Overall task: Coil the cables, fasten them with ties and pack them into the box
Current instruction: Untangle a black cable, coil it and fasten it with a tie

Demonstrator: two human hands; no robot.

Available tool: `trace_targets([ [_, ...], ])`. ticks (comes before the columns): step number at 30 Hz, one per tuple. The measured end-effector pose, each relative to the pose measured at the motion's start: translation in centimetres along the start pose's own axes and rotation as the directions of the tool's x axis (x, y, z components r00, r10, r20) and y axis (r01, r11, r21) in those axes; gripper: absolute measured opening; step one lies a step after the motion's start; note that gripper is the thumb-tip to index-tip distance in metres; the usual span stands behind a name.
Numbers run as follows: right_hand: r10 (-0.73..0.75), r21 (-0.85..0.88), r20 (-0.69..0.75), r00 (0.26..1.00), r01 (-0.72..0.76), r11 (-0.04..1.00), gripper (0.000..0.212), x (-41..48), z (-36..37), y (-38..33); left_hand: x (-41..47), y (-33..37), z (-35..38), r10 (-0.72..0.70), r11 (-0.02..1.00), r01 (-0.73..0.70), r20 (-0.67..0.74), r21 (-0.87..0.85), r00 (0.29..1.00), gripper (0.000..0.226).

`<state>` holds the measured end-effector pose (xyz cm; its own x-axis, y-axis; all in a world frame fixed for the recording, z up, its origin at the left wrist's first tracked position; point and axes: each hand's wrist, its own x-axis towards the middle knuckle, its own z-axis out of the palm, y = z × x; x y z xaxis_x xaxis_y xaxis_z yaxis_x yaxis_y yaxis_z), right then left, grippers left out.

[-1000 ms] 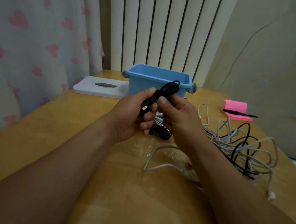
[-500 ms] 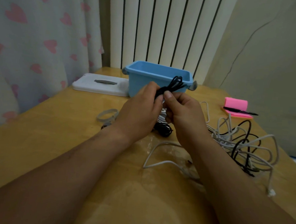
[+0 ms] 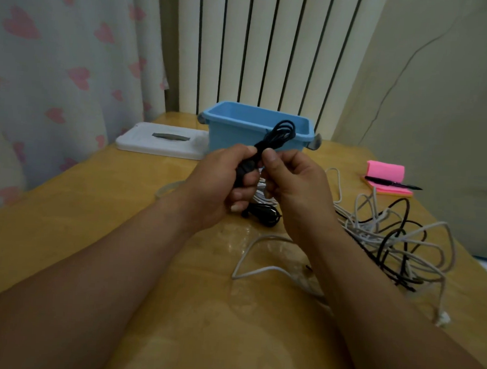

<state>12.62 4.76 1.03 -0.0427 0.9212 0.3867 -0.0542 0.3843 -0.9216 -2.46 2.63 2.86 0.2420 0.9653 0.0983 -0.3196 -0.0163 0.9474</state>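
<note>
The left hand (image 3: 222,186) is curled tight round the lower part of a coiled black cable (image 3: 281,132), held up above the tabletop (image 3: 107,233). The right hand (image 3: 292,192) faces it, thumb and forefinger pinching the same bundle just above the left fist. The cable's free loops stick up and away, in front of the near wall of the blue box (image 3: 229,118). Whether a tie is on the bundle I cannot tell.

Below the hands a second small black coil (image 3: 266,215) lies on the tabletop, with a loose white cable (image 3: 249,272) curving nearer. To the right sprawls a tangle of white and black cables (image 3: 403,240). Farther right, a pen (image 3: 392,183) rests on a pink notepad (image 3: 385,170). A white lid (image 3: 143,142) lies just left of the box.
</note>
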Motion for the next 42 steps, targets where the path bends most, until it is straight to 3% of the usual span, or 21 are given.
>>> trace_targets([
  [2,0.016,0.102,0.088,0.996,-0.025,0.995,0.012,0.0,-0.1,-0.2,0.0,0.3,-0.7,-0.084,0.994,0.09,0.079,-0.066,0.993,0.027],
  [5,0.06,0.128,0.204,0.977,-0.088,0.988,0.025,-0.2,-0.3,-0.8,-0.2,0.8,-1.6,-0.171,0.976,0.194,0.208,-0.099,0.963,0.034],
  [9,0.081,0.088,0.234,0.969,-0.104,0.991,0.032,-0.8,0.0,-1.3,-0.9,0.8,-1.3,-0.231,0.972,0.215,0.224,0.094,0.947,0.048],
  [11,0.056,0.082,0.182,0.982,-0.072,0.994,0.031,-0.9,0.1,-1.5,-0.9,0.4,-0.5,-0.174,0.967,0.148,0.115,0.207,0.978,0.054],
  [14,0.016,0.068,0.085,0.996,-0.022,0.997,0.026,-0.8,-0.2,-1.7,-0.5,-0.1,0.0,-0.015,0.971,0.015,-0.001,0.241,1.0,0.057],
  [16,0.0,0.045,0.025,1.0,-0.001,0.999,0.027,-0.7,-0.2,-1.4,-0.3,-0.2,0.0,0.037,0.953,-0.041,0.018,0.299,0.999,0.057],
  [18,0.016,0.045,0.011,1.0,-0.016,0.999,0.029,-0.5,-0.1,-1.1,-0.3,-0.2,-0.2,0.03,0.971,-0.051,0.09,0.235,0.995,0.052],
  [23,0.052,0.148,0.17,0.984,-0.077,0.986,0.043,-0.4,0.0,-1.3,-0.3,-0.1,-0.9,-0.048,0.998,0.042,0.151,0.047,0.987,0.051],
  [27,0.002,0.052,0.111,0.994,-0.008,0.999,0.036,-0.3,-0.5,-1.4,-0.8,0.8,-0.9,-0.001,0.962,-0.031,0.117,0.271,0.993,0.047],
  [31,0.075,-0.082,0.077,0.994,-0.069,0.994,0.051,0.2,-1.2,-1.9,-0.7,2.5,-3.2,0.203,0.881,-0.172,-0.024,0.441,0.979,0.035],
  [34,-0.006,-0.336,-0.096,0.995,-0.026,0.941,0.036,0.6,-1.8,-1.5,-0.2,2.6,-5.2,0.368,0.706,-0.201,-0.109,0.679,0.923,0.014],
  [38,-0.107,-0.318,-0.328,0.938,-0.004,0.948,0.023,1.0,-2.4,-1.6,1.2,-0.3,-5.3,0.384,0.291,-0.169,0.047,0.942,0.922,0.011],
  [40,-0.109,-0.348,-0.315,0.943,-0.008,0.937,0.018,1.1,-2.6,-1.7,1.8,-1.5,-4.8,0.355,0.106,-0.185,0.137,0.977,0.925,0.016],
  [42,-0.081,-0.457,-0.202,0.976,-0.021,0.889,0.014,1.1,-2.6,-1.1,2.2,-1.9,-4.4,0.277,-0.039,-0.155,0.16,0.987,0.947,0.02],
])
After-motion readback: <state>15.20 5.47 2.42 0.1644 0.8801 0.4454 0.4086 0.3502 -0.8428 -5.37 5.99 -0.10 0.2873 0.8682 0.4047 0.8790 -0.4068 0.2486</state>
